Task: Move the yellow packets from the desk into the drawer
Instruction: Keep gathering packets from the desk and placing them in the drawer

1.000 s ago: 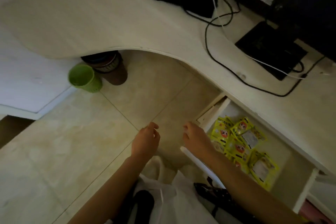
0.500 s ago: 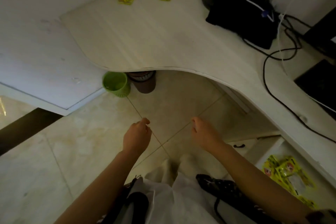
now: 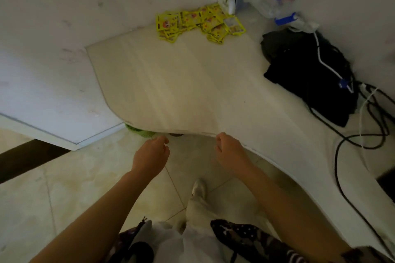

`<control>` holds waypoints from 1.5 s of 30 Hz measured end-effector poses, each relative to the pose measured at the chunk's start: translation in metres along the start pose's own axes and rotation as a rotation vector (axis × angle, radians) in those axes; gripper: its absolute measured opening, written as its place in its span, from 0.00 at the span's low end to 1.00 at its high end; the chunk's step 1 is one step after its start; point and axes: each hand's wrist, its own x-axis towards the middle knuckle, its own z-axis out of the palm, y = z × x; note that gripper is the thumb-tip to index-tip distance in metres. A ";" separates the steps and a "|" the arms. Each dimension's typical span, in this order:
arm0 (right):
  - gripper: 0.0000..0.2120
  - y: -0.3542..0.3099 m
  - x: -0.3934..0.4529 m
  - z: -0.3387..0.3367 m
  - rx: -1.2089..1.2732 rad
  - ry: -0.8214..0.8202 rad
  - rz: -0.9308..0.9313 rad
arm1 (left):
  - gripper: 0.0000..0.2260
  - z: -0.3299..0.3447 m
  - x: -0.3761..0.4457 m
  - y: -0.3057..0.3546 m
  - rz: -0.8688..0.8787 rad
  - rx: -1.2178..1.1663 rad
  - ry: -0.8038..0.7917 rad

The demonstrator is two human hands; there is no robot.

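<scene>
While my left hand [image 3: 150, 153] and right hand [image 3: 229, 151] hang loosely curled and empty, apart at the desk [image 3: 181, 92] edge | yellow packets [image 3: 198, 22]: loose heap far ahead of both hands, by the wall corner | likely light, thin, slick, floppy | pinch by edges, or scoop several together.

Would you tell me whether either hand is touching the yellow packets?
Apart: the head view shows bare desk between the yellow packets and both the left hand and right hand.
</scene>
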 end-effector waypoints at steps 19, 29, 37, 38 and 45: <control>0.16 -0.036 0.223 -0.087 -0.062 -0.048 0.004 | 0.10 -0.067 0.228 -0.003 0.005 0.005 -0.031; 0.15 -0.056 0.334 -0.120 -0.078 -0.011 0.054 | 0.09 -0.111 0.364 -0.020 0.053 0.035 -0.059; 0.15 -0.071 0.432 -0.149 -0.152 0.004 -0.049 | 0.13 -0.128 0.454 0.005 0.128 0.069 -0.069; 0.15 -0.074 0.445 -0.153 -0.164 0.000 -0.070 | 0.14 -0.130 0.465 0.010 0.125 0.079 -0.068; 0.14 -0.096 0.529 -0.169 -0.255 -0.012 -0.194 | 0.18 -0.126 0.531 0.041 0.133 0.104 -0.012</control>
